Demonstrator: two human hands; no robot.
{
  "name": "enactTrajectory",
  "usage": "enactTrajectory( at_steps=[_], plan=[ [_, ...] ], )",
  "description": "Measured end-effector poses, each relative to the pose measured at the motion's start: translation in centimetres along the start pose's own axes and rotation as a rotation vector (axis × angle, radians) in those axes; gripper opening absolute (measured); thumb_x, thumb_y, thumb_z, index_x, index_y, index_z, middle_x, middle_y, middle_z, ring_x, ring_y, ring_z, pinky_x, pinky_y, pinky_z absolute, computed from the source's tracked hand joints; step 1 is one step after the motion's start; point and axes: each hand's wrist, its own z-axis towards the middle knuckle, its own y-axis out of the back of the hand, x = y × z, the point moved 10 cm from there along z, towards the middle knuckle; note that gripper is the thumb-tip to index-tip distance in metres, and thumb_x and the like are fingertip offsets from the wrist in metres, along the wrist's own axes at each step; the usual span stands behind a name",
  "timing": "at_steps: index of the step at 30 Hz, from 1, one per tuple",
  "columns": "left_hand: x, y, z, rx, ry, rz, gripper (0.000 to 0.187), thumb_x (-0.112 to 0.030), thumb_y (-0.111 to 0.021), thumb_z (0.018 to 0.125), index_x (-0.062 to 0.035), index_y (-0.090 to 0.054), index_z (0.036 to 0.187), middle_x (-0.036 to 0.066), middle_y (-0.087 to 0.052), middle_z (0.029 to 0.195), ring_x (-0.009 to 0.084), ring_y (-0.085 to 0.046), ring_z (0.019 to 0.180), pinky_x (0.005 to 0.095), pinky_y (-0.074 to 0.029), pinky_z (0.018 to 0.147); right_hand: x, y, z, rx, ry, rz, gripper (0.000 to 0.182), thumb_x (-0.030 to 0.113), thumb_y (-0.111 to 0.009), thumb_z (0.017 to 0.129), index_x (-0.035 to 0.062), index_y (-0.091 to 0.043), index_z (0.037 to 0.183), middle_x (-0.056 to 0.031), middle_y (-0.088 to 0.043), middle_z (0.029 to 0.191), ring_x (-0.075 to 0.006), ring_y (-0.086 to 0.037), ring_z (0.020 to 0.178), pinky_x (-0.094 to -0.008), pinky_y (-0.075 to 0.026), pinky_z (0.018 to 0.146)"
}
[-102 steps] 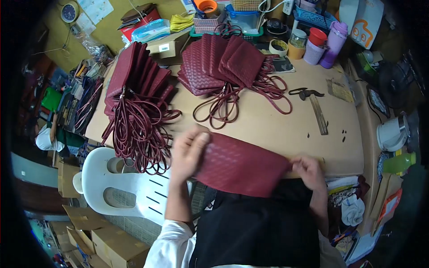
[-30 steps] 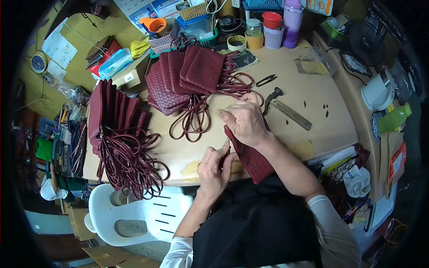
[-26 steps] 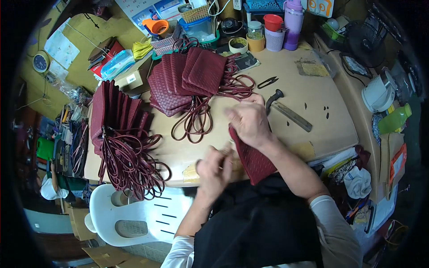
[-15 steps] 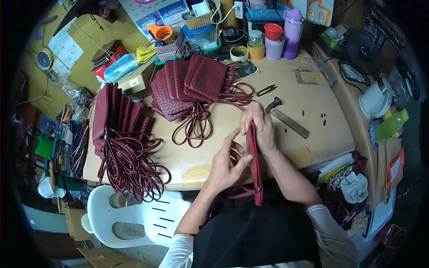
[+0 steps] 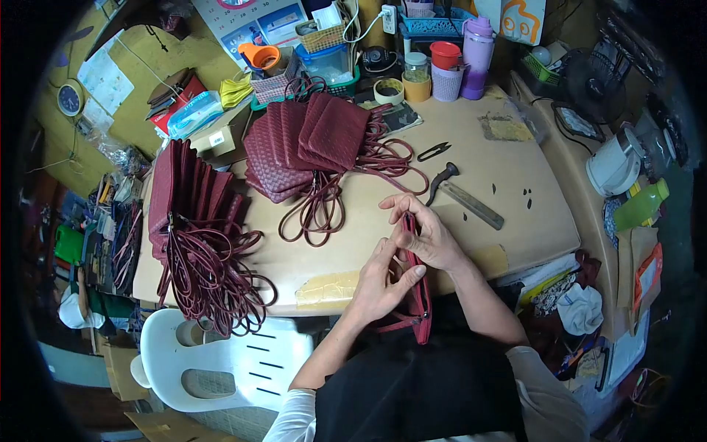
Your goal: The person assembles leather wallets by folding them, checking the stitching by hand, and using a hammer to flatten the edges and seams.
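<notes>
A dark red pouch [image 5: 423, 313] is held edge-on in front of my body, its zip side facing up and a strap at its near end. My right hand [image 5: 433, 241] grips its far part, thumb bent over the upper edge and fingers curled round the far end. My left hand [image 5: 384, 281] is closed against the pouch's left side, its thumb by the zip edge and its fingertips meeting my right thumb. The fingers partly hide the zip. Similar woven red pouches [image 5: 335, 132] lie beyond on the table, with looped straps [image 5: 313, 214].
More red pouches [image 5: 177, 191] stand at the left with tangled straps [image 5: 210, 272]. Thread snips [image 5: 434, 152], a dark hammer-like tool [image 5: 442, 180] and a flat bar [image 5: 475, 206] lie on the table [image 5: 545, 214]. A white chair [image 5: 228, 368] stands at the near left.
My right hand has drawn back along the pouch, its thumb now bent over the top edge. My left fingers have closed in to meet it. The view has shifted slightly.
</notes>
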Motion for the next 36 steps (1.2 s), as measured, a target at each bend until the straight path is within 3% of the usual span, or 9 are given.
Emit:
enactTrajectory(
  at_steps=[5, 10, 13, 16, 18, 21, 24, 30, 36],
  plan=[
    [1.6, 0.6, -0.1, 0.015, -0.034, -0.061, 0.051, -0.025, -0.066, 0.089, 0.0042, -0.047, 0.126, 0.005, -0.043, 0.094, 0.0128, -0.048, 0.080, 0.0251, -0.042, 0.070, -1.5, 0.1, -0.8, 0.045, -0.097, -0.026, 0.072, 0.041, -0.082, 0.071, 0.0022, -0.046, 0.120, -0.0128, -0.048, 0.123, -0.0206, -0.043, 0.122, -0.0357, -0.032, 0.106],
    [0.1, 2.9, -0.6, -0.193, -0.120, -0.080, 0.069, 0.001, -0.054, 0.078, -0.0044, -0.037, 0.144, 0.007, -0.044, 0.088, 0.0152, -0.048, 0.078, 0.0242, -0.042, 0.065, -0.7, 0.5, -1.0, -0.030, -0.073, 0.104, 0.062, 0.024, -0.083, 0.074, 0.0020, -0.046, 0.119, -0.0118, -0.050, 0.123, -0.0201, -0.046, 0.122, -0.0367, -0.036, 0.106],
    [-0.9, 4.3, 0.0, -0.244, -0.219, 0.011, 0.068, 0.006, -0.047, 0.074, -0.0042, -0.042, 0.141, 0.014, -0.053, 0.114, 0.0176, -0.055, 0.091, 0.0245, -0.046, 0.070, -1.2, 0.6, -1.2, -0.062, -0.115, 0.033, 0.034, -0.001, -0.068, 0.084, -0.0013, -0.050, 0.113, -0.0102, -0.058, 0.113, -0.0157, -0.059, 0.103, -0.0311, -0.048, 0.095],
    [-0.2, 4.3, 0.6, -0.212, -0.053, 0.005, 0.052, 0.007, -0.050, 0.079, -0.0022, -0.052, 0.129, 0.017, -0.056, 0.127, 0.0241, -0.063, 0.097, 0.0294, -0.050, 0.073, -1.2, 0.9, -1.4, -0.135, -0.216, 0.008, 0.019, -0.002, -0.064, 0.086, -0.0028, -0.057, 0.104, -0.0090, -0.063, 0.102, -0.0138, -0.062, 0.095, -0.0314, -0.052, 0.089],
    [-2.4, 4.6, 0.5, -0.301, -0.349, 0.229, 0.036, 0.002, -0.059, 0.083, -0.0006, -0.060, 0.119, 0.014, -0.063, 0.109, 0.0198, -0.061, 0.072, 0.0242, -0.045, 0.060, -1.0, 1.0, -1.7, -0.175, -0.157, -0.083, 0.008, 0.002, -0.065, 0.086, 0.0005, -0.062, 0.093, -0.0067, -0.064, 0.091, -0.0165, -0.067, 0.085, -0.0296, -0.054, 0.076],
    [-2.7, 5.1, 0.6, -0.351, -0.281, 0.281, 0.020, -0.004, -0.063, 0.087, 0.0003, -0.067, 0.106, 0.012, -0.058, 0.077, 0.0192, -0.052, 0.061, 0.0288, -0.042, 0.056, 5.0, -0.3, -2.0, -0.252, 0.355, -0.851, 0.008, 0.000, -0.065, 0.077, 0.0018, -0.062, 0.085, -0.0121, -0.059, 0.086, -0.0314, -0.058, 0.073, -0.0331, -0.050, 0.066],
    [-2.2, 5.0, 0.9, -0.330, -0.219, 0.301, 0.019, -0.005, -0.063, 0.087, -0.0003, -0.069, 0.104, 0.009, -0.050, 0.068, 0.0182, -0.049, 0.058, 0.0307, -0.039, 0.054, 5.8, -0.1, -1.7, -0.271, 0.408, -0.860, 0.006, 0.002, -0.063, 0.082, 0.0007, -0.058, 0.082, -0.0088, -0.056, 0.082, -0.0226, -0.056, 0.072, -0.0304, -0.048, 0.069],
    [-1.8, 5.3, 0.7, -0.342, -0.239, 0.259, 0.022, -0.005, -0.064, 0.086, 0.0009, -0.068, 0.107, 0.010, -0.048, 0.067, 0.0186, -0.048, 0.055, 0.0315, -0.041, 0.054, -2.8, 6.4, -1.8, -0.498, -0.017, 0.197, 0.015, 0.015, -0.055, 0.096, 0.0034, -0.054, 0.087, 0.0033, -0.051, 0.080, -0.0063, -0.047, 0.074, -0.0210, -0.041, 0.069],
    [-1.9, 4.1, 0.7, -0.210, -0.126, 0.270, 0.040, -0.001, -0.062, 0.082, 0.0007, -0.059, 0.122, 0.014, -0.050, 0.076, 0.0254, -0.052, 0.063, 0.0335, -0.044, 0.061, -1.0, 1.2, -1.9, -0.049, -0.112, -0.465, 0.024, 0.012, -0.061, 0.087, -0.0008, -0.056, 0.107, -0.0137, -0.064, 0.098, -0.0283, -0.062, 0.097, -0.0346, -0.046, 0.087]
  ],
)
